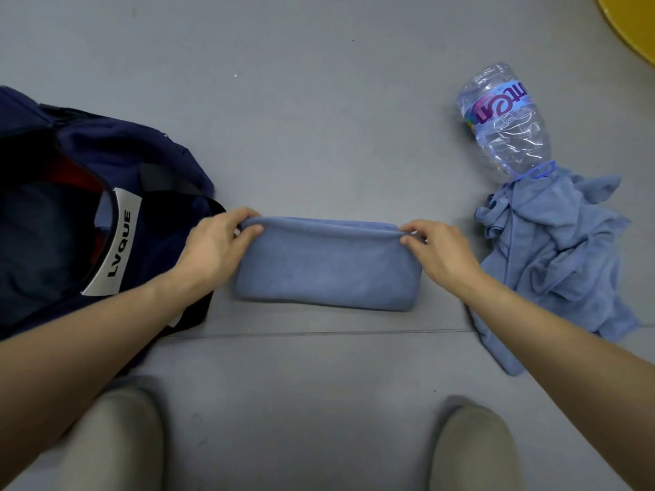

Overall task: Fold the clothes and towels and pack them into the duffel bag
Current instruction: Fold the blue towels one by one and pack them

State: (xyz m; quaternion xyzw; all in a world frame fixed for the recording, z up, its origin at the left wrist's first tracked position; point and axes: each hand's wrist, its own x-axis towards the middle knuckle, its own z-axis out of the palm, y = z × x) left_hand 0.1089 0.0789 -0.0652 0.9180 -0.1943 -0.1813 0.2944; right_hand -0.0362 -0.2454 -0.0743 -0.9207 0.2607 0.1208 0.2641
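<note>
A folded blue towel [326, 265] lies flat on the grey floor in the middle of the head view. My left hand [216, 244] pinches its far left corner, thumb on top. My right hand [437, 248] pinches the far right corner the same way. A navy duffel bag [149, 164] lies open at the left, its white LVQUE label [115, 242] facing up and dark and red cloth inside. A crumpled blue cloth [556, 253] lies in a heap at the right.
A clear plastic water bottle [503, 122] lies on its side at the right, its neck touching the crumpled cloth. A yellow curved object [634, 26] fills the top right corner. My two knees [117, 441] are at the bottom. A floor seam runs below the towel.
</note>
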